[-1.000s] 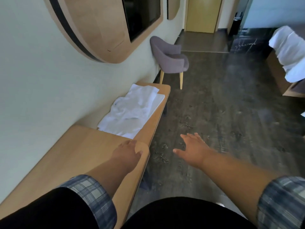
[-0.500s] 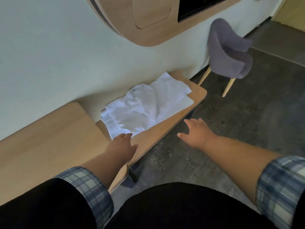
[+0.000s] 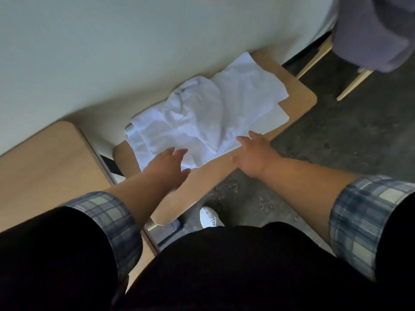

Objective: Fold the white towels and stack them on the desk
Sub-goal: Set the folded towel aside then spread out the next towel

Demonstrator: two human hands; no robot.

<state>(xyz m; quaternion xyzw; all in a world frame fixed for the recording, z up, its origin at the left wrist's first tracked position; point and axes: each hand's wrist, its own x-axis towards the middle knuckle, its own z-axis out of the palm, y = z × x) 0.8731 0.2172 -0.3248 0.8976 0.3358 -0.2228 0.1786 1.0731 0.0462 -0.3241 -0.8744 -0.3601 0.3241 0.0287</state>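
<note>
Towels [image 3: 208, 117] in a heap, folding not yet begun

They lie rumpled on the low wooden shelf [image 3: 298, 95] against the wall, layers overlapping and edges askew. The left hand [image 3: 167, 169] hovers over the heap's near corner, fingers straight and spread, gripping nothing. The right hand [image 3: 253, 153] reaches in at the front edge, fingers extended too. Whether its fingertips touch the cloth or stop just short is hard to tell. No neat fold shows, and no stack. By the look of it, the job sits at its very start, with every towel left to separate, fold and stack.
</note>
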